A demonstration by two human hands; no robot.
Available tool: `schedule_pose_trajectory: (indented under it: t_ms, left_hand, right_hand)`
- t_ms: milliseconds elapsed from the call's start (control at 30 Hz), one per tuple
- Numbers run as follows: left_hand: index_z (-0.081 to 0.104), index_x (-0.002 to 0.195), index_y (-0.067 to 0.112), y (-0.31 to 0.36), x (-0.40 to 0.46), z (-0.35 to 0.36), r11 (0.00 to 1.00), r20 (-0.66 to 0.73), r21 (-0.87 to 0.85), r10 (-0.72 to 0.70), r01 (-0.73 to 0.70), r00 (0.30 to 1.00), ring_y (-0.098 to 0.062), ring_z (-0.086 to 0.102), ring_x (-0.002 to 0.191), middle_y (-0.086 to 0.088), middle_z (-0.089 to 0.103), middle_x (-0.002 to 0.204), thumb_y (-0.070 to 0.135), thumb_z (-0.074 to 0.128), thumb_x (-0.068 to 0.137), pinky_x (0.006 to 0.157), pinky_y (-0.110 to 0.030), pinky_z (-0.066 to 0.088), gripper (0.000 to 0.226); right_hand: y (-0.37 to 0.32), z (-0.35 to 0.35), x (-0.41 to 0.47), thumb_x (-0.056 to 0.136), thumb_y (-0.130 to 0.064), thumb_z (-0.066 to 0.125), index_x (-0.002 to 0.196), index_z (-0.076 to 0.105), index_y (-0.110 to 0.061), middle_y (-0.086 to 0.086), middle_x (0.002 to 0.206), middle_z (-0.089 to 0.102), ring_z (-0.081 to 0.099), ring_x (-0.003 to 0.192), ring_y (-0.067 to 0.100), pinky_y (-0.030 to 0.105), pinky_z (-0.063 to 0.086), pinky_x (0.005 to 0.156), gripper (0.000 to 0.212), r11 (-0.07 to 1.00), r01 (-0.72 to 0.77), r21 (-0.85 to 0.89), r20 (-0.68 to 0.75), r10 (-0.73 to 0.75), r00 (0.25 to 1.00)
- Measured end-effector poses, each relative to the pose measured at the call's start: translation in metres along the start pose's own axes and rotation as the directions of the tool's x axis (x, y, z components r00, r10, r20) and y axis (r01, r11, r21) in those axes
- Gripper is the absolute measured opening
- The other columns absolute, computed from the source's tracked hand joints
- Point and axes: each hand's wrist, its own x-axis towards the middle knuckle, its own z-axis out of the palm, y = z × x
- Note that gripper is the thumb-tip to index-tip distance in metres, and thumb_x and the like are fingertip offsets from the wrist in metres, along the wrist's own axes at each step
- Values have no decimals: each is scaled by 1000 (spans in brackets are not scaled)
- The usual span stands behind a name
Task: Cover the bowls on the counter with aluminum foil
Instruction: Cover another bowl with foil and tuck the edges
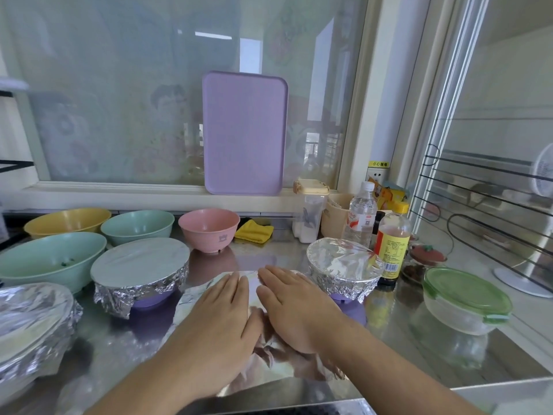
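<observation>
A sheet of aluminum foil (254,287) lies over something on the steel counter in front of me; what is under it is hidden. My left hand (220,316) and my right hand (294,307) press flat on it side by side, fingers straight. Two purple bowls wear foil, one on the left (140,265), the other on the right (344,265). A third foil-covered bowl (33,322) sits at the far left edge. Uncovered stand a pink bowl (209,232), two green bowls (49,259) (137,224) and a yellow bowl (67,221).
A purple tray (244,133) leans on the window. Right of the foil stand a water bottle (360,215), a yellow-capped sauce bottle (390,244), a clear canister (309,211) and a green-lidded container (465,301). A yellow cloth (254,232) lies behind the pink bowl.
</observation>
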Motion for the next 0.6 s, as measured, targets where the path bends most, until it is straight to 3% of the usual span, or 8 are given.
schedule_pose_trajectory:
  t_ms: [33, 100, 133, 200, 267, 467, 533, 600]
  left_hand:
    - [72, 115, 9, 0, -1, -5, 1000, 74, 4, 5, -5, 997, -46, 56, 134, -30, 56, 144, 30, 26, 102, 120, -45, 33, 53]
    - [52, 149, 8, 3, -4, -6, 996, 29, -70, -59, 61, 998, -34, 31, 155, -17, 30, 166, 40, 21, 103, 127, -31, 7, 64]
    - [48, 153, 6, 5, -4, -13, 994, 19, -59, -96, 97, 995, -28, 33, 155, -13, 31, 166, 42, 24, 103, 126, -27, 7, 66]
    - [70, 132, 6, 8, -4, -15, 993, 71, -28, -112, 114, 991, -26, 63, 131, -16, 64, 141, 41, 41, 95, 116, -29, 27, 59]
    - [79, 116, 9, 7, -4, -10, 997, 77, 44, -72, 69, 994, -29, 73, 115, -19, 74, 122, 37, 47, 87, 109, -35, 36, 51]
    - [79, 114, 8, 4, -5, -6, 991, 85, 133, -15, 3, 996, -34, 72, 116, -24, 72, 123, 32, 44, 91, 108, -40, 48, 49]
    - [74, 127, 7, 5, -5, -7, 995, 27, 82, -54, 51, 998, -33, 66, 127, -24, 65, 136, 30, 37, 99, 109, -43, 46, 52]
    - [61, 143, 6, 4, -5, -6, 999, 23, 30, -46, 45, 999, -38, 50, 142, -26, 48, 153, 26, 22, 106, 116, -48, 42, 57]
  right_hand:
    - [2, 1, 4, 116, -29, 22, 153, 42, -6, 12, 166, 34, 22, 157, 29, 45, 17, 127, 48, 1000, 17, -12, -5, -17, 1000]
    - [3, 7, 13, 112, -33, 14, 139, 49, -5, 16, 152, 45, 33, 147, 36, 52, 28, 121, 53, 998, 30, -48, 31, -28, 999]
    - [4, 10, 18, 106, -39, 5, 130, 52, -7, 16, 144, 50, 39, 140, 36, 54, 32, 118, 62, 997, 15, -80, 41, -12, 999]
    - [4, 13, 23, 94, -48, -6, 130, 53, -11, 14, 141, 52, 43, 136, 36, 54, 35, 115, 79, 992, 67, -109, 25, -65, 998]
    - [0, 13, 20, 92, -46, -8, 147, 48, -17, 10, 161, 42, 34, 149, 37, 55, 29, 121, 84, 976, 116, -182, 9, -116, 993]
    - [-3, 9, 11, 95, -43, -7, 157, 38, -13, 6, 172, 26, 21, 159, 37, 53, 23, 126, 82, 963, 137, -231, 22, -136, 990]
    - [-7, 7, 10, 109, -36, 4, 161, 35, -16, 1, 173, 24, 17, 161, 30, 49, 17, 128, 63, 986, 92, -142, 12, -92, 996]
    - [-8, 8, 9, 110, -36, 2, 163, 32, -19, -1, 174, 24, 15, 161, 26, 47, 15, 129, 62, 991, 75, -115, -15, -77, 997]
